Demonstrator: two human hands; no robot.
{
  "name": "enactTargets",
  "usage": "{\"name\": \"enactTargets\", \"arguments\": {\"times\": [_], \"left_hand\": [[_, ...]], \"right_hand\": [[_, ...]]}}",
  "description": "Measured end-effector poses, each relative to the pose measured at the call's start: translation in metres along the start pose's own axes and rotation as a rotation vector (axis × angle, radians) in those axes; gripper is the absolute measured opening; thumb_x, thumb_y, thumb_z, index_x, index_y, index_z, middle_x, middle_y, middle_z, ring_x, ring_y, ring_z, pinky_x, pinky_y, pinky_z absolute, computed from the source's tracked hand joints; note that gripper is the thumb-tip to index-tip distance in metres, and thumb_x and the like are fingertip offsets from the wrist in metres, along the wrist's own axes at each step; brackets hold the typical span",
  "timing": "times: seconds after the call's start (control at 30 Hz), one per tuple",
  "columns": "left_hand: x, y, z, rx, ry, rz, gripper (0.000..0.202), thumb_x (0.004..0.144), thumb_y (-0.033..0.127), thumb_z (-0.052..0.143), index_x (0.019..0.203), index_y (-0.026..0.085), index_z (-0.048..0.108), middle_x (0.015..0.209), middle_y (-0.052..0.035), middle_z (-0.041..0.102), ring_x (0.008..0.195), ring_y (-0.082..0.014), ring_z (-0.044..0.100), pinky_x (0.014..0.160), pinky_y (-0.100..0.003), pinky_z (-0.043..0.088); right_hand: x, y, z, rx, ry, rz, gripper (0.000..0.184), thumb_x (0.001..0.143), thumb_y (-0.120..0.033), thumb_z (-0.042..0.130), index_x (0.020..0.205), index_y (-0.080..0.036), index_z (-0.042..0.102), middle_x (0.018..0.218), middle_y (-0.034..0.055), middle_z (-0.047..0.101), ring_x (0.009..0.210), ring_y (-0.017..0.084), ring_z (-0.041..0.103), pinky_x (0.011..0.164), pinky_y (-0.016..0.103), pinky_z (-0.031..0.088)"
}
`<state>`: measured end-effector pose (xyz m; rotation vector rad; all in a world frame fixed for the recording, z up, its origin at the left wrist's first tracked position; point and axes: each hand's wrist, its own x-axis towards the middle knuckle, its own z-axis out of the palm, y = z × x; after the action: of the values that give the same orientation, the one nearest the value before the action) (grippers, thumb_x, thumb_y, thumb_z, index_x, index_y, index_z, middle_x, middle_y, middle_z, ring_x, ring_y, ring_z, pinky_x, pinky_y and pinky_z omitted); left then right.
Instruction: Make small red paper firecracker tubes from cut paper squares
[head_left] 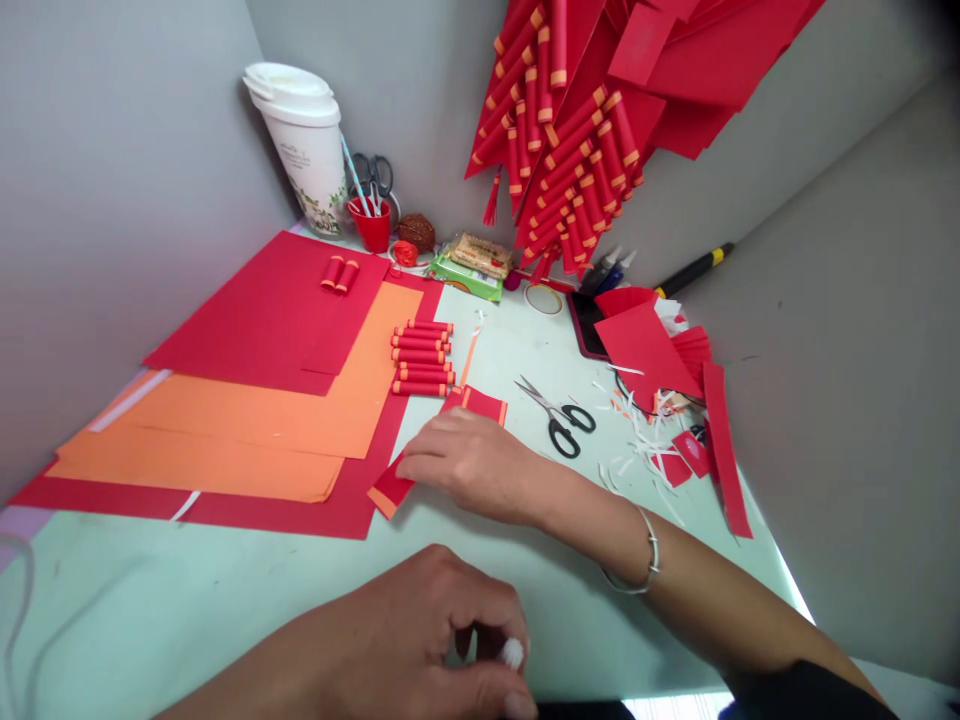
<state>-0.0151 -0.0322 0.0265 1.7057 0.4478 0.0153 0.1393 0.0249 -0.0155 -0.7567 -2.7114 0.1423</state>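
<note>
My left hand (450, 640), low in the view, is curled closed around a small white crumpled scrap (513, 654). Farther up, my right hand (469, 465) is bent over a red paper strip with an orange edge (390, 486); its fingertips are closed at the strip and partly hidden. Another red paper piece with orange edging (484, 404) lies just beyond the knuckles. Behind it, several red paper rolls with orange ends (420, 357) are lined up. Black-handled scissors (559, 415) lie partly open to the right.
Red sheets (262, 310) and orange sheets (247, 430) cover the left side. A tall white cup (300, 150) and a small red cup (371, 228) stand behind. White trimmings (649, 440) lie at right. Bundled red rolls (574, 190) hang on the back wall.
</note>
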Motion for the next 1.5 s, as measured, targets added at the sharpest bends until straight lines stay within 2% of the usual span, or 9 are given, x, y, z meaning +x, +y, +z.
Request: {"name": "enactTargets", "arguments": {"times": [0.27, 0.37, 0.53, 0.6, 0.87, 1.1, 1.27, 1.37, 1.5], "left_hand": [[-0.011, -0.001, -0.002, -0.235, 0.112, 0.246, 0.019, 0.085, 0.041, 0.066, 0.087, 0.028, 0.08, 0.075, -0.0047, 0.078, 0.068, -0.021, 0.069, 0.066, -0.031, 0.053], [-0.013, -0.005, -0.004, -0.438, 0.491, 0.332, 0.023, 0.084, 0.048, 0.068, 0.079, 0.028, 0.078, 0.062, -0.0047, 0.072, 0.055, -0.0205, 0.062, 0.054, -0.033, 0.05], [-0.001, -0.013, -0.018, -0.769, 1.292, 0.231, 0.022, 0.088, 0.04, 0.063, 0.072, 0.026, 0.069, 0.064, 0.0006, 0.059, 0.057, -0.0149, 0.052, 0.05, -0.026, 0.045], [0.003, -0.013, -0.023, -0.855, 1.369, 0.137, 0.024, 0.091, 0.035, 0.06, 0.069, 0.026, 0.065, 0.071, 0.0012, 0.055, 0.06, -0.014, 0.05, 0.054, -0.026, 0.046], [0.002, -0.008, -0.022, -0.883, 1.304, 0.11, 0.025, 0.091, 0.034, 0.057, 0.069, 0.027, 0.066, 0.068, -0.0004, 0.052, 0.061, -0.0158, 0.047, 0.053, -0.026, 0.045], [0.005, -0.01, -0.024, -0.897, 1.35, 0.156, 0.025, 0.09, 0.031, 0.061, 0.068, 0.023, 0.066, 0.071, 0.001, 0.053, 0.062, -0.0129, 0.049, 0.055, -0.024, 0.045], [0.003, -0.011, -0.023, -0.842, 1.321, 0.086, 0.024, 0.088, 0.038, 0.062, 0.068, 0.025, 0.067, 0.065, 0.0004, 0.054, 0.057, -0.0142, 0.049, 0.05, -0.027, 0.043], [0.003, -0.011, -0.023, -0.826, 1.306, 0.078, 0.024, 0.088, 0.038, 0.062, 0.067, 0.026, 0.067, 0.065, -0.0008, 0.053, 0.058, -0.0155, 0.048, 0.049, -0.026, 0.044], [0.005, -0.008, -0.023, -0.882, 1.291, 0.08, 0.024, 0.09, 0.033, 0.06, 0.069, 0.023, 0.067, 0.065, -0.0002, 0.054, 0.059, -0.0142, 0.048, 0.05, -0.023, 0.044]], "right_hand": [[-0.07, -0.015, -0.064, 0.113, -0.196, 0.188, 0.03, 0.09, 0.001, 0.049, 0.092, -0.021, 0.069, 0.089, 0.004, 0.073, 0.088, 0.02, 0.064, 0.078, 0.034, 0.045], [-0.069, -0.013, -0.069, 0.1, -0.071, 0.234, 0.03, 0.089, 0.0, 0.049, 0.1, -0.019, 0.07, 0.102, 0.0055, 0.074, 0.096, 0.021, 0.064, 0.083, 0.035, 0.046], [-0.034, -0.01, -0.031, 0.08, -0.034, 0.104, 0.034, 0.095, -0.002, 0.041, 0.104, -0.019, 0.069, 0.111, 0.0043, 0.074, 0.1, 0.02, 0.062, 0.085, 0.034, 0.047], [-0.031, -0.01, -0.025, 0.084, -0.099, 0.026, 0.035, 0.095, -0.001, 0.041, 0.106, -0.02, 0.069, 0.11, 0.0042, 0.074, 0.1, 0.02, 0.061, 0.084, 0.033, 0.047], [-0.074, -0.021, -0.085, 0.09, -0.204, 0.214, 0.044, 0.082, 0.007, 0.043, 0.096, -0.023, 0.071, 0.098, 0.0044, 0.073, 0.096, 0.022, 0.063, 0.083, 0.038, 0.048], [-0.036, -0.036, -0.037, 0.122, -0.147, -0.014, 0.028, 0.096, -0.007, 0.047, 0.097, -0.021, 0.072, 0.103, 0.0051, 0.072, 0.1, 0.021, 0.06, 0.081, 0.035, 0.049], [-0.077, -0.021, -0.074, 0.077, -0.336, 0.2, 0.029, 0.085, 0.001, 0.053, 0.073, -0.021, 0.068, 0.08, 0.004, 0.07, 0.085, 0.021, 0.061, 0.074, 0.034, 0.048], [-0.096, -0.015, -0.1, 0.035, -0.265, 0.353, 0.041, 0.078, 0.008, 0.045, 0.084, -0.022, 0.072, 0.095, 0.0047, 0.073, 0.087, 0.021, 0.062, 0.076, 0.037, 0.048], [-0.081, -0.025, -0.077, 0.149, -0.098, 0.264, 0.043, 0.083, 0.003, 0.044, 0.099, -0.025, 0.072, 0.112, 0.0031, 0.072, 0.1, 0.02, 0.062, 0.086, 0.038, 0.049]]}}
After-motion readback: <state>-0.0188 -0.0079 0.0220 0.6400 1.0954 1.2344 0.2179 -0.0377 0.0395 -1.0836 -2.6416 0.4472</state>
